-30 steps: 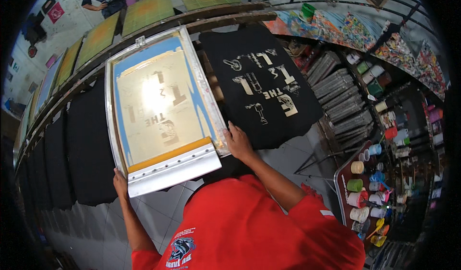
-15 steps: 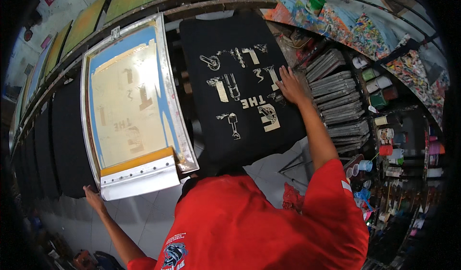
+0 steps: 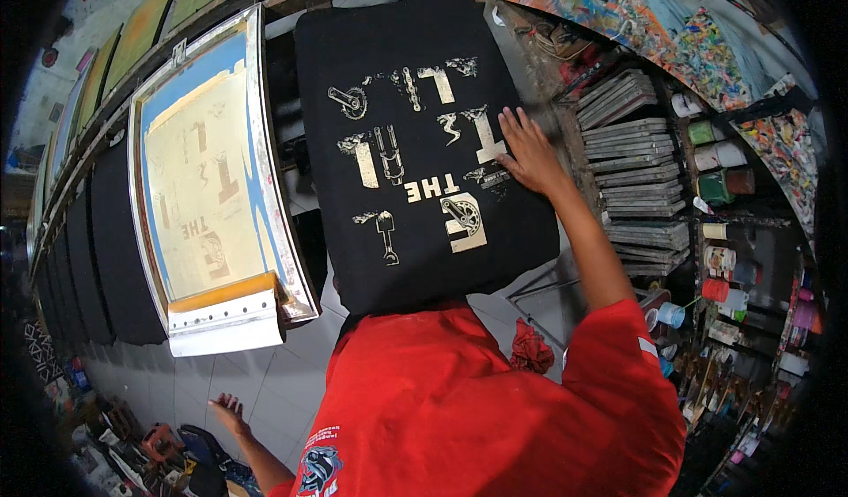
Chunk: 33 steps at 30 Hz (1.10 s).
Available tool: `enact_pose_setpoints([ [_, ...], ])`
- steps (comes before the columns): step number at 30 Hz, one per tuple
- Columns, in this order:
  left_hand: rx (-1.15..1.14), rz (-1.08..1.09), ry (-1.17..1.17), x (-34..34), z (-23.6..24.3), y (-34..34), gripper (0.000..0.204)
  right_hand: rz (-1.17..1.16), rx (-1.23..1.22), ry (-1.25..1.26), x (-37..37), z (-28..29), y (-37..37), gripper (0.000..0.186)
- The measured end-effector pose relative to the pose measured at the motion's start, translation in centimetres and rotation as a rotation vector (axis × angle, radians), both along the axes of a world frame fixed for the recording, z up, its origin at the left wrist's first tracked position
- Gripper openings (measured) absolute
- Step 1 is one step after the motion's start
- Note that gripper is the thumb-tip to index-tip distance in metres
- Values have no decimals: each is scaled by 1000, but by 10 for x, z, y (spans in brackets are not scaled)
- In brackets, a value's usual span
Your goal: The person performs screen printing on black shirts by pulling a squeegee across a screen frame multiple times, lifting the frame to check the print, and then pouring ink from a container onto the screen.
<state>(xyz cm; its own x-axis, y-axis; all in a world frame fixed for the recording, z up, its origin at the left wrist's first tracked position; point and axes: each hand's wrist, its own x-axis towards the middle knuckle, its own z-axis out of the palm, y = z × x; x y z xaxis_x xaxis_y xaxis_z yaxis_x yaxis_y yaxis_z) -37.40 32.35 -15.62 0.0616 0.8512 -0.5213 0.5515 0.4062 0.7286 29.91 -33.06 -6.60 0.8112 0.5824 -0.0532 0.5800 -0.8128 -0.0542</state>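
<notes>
Black cloth [image 3: 420,148] lies under the spread right hand [image 3: 530,152]; the open left hand [image 3: 230,413] has left the frame [image 3: 268,144], so the cloth seems to matter now.

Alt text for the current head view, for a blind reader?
Bare right hand spread over black fabric printed in cream. At left, an orange-edged metal squeegee rests on a silver-framed printing screen; the empty left hand hangs above grey tiles.
</notes>
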Motion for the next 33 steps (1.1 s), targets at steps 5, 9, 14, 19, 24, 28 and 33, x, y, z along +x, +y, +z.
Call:
enact_pose_setpoints([
  [5, -99, -33, 31, 2, -12, -63, 78, 50, 23, 0, -8, 2, -6, 79],
  [9, -175, -79, 24, 16, -17, -93, 76, 72, 53, -41, 14, -3, 1, 76],
  [14, -259, -160, -1, 27, -22, -125, 75, 71, 96, -55, 54, -7, 15, 71],
  [19, -334, -179, -9, 36, -32, -156, 76, 71, 97, -21, 64, -4, 15, 67],
  [24, -381, -192, -49, 30, -38, -188, 77, 151, 92, 8, 27, -1, -11, 67],
  [28, -457, -173, -48, 26, -53, -201, 77, 155, 61, 30, -13, 9, -30, 68],
  [33, -455, -205, -54, 21, -62, -211, 78, -211, 32, 21, -52, 24, -58, 62],
])
